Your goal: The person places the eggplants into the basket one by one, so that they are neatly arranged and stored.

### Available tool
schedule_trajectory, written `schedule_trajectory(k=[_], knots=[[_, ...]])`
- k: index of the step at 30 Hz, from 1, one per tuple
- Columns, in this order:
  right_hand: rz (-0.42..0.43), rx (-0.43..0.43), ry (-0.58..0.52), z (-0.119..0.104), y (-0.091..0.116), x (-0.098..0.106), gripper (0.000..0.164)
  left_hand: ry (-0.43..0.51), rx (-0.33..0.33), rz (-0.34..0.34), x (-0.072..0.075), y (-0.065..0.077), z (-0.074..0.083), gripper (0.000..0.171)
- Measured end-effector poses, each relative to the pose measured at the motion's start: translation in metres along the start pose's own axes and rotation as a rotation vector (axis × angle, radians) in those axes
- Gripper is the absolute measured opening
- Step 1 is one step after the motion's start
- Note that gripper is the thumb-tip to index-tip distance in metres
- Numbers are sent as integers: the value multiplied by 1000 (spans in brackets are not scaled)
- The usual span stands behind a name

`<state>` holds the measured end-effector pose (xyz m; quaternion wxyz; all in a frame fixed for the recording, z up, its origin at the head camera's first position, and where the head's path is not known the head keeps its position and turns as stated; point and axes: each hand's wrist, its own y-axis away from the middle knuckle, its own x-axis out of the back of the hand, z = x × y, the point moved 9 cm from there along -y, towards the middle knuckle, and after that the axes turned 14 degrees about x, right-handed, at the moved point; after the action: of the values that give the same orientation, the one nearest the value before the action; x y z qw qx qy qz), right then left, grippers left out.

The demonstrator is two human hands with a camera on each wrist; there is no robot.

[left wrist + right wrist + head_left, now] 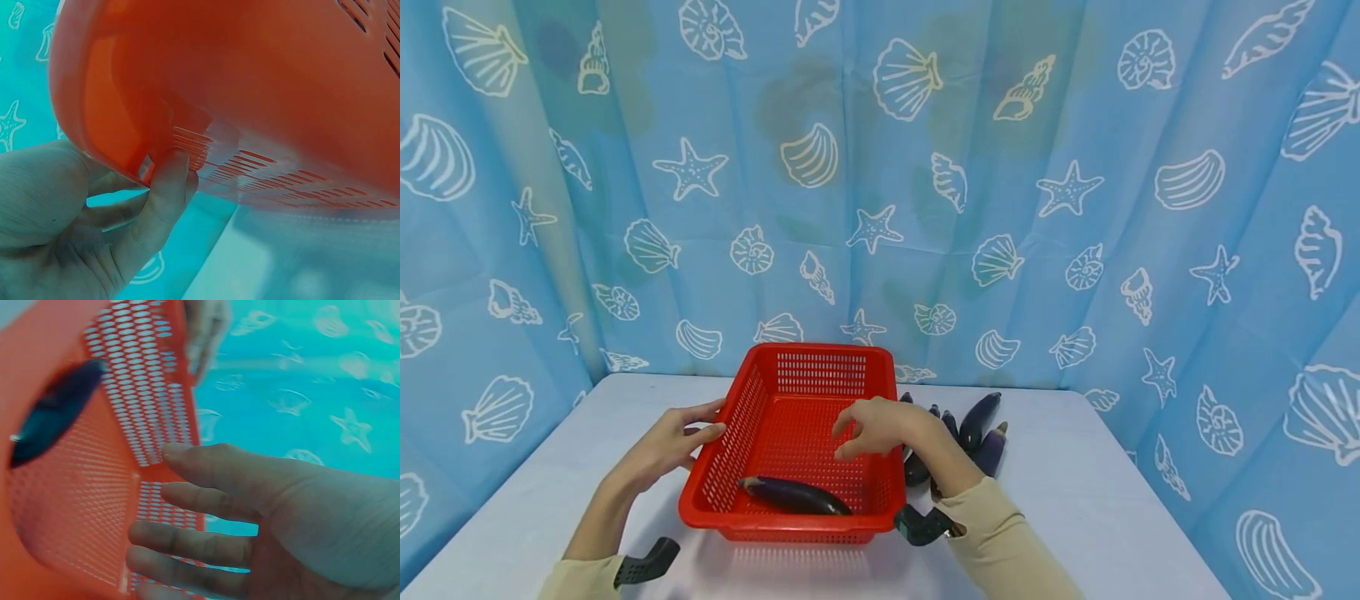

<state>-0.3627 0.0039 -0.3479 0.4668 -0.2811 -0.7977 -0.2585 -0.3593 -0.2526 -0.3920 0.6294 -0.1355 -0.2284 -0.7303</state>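
A red plastic basket point(801, 522) with perforated walls stands on the table. One dark purple eggplant point(797, 496) lies inside it along the near wall; the right wrist view shows the eggplant point(59, 412) too. My left hand point(662, 446) holds the basket's left rim. In the left wrist view, fingertips of the left hand point(137, 219) touch the outer wall beneath the rim. Over the basket's right side hovers my right hand point(880, 425), its fingers spread and slightly bent with nothing between them. The right wrist view shows this hand point(250, 525) beside the slotted wall.
Several more eggplants point(979, 421) lie in a pile just right of the basket, partly hidden by the right forearm. A white table point(1075, 500) carries everything. Behind it hangs a blue curtain point(865, 167) with white shells and starfish.
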Motion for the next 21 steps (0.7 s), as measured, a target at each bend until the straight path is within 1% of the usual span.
schedule_trajectory(k=[4, 7, 10, 12, 15, 19, 21], knots=[[71, 34, -77, 7, 11, 17, 41, 25, -10, -25, 0, 0, 0, 64], [116, 23, -112, 19, 22, 25, 43, 35, -14, -33, 0, 0, -1, 65], [148, -11, -135, 34, 32, 29, 43, 36, -13, -30, 0, 0, -1, 64], [170, -43, -151, 44, 40, 31, 41, 36, -11, -26, 0, 0, -2, 64], [215, -122, -165, 63, 54, 32, 41, 35, -9, -21, -1, 0, -2, 64], [281, -228, -170, 87, 73, 30, 48, 25, -3, -5, -1, 0, -3, 65], [298, -260, -161, 97, 80, 27, 51, 26, 4, 0, 0, -1, -3, 64]])
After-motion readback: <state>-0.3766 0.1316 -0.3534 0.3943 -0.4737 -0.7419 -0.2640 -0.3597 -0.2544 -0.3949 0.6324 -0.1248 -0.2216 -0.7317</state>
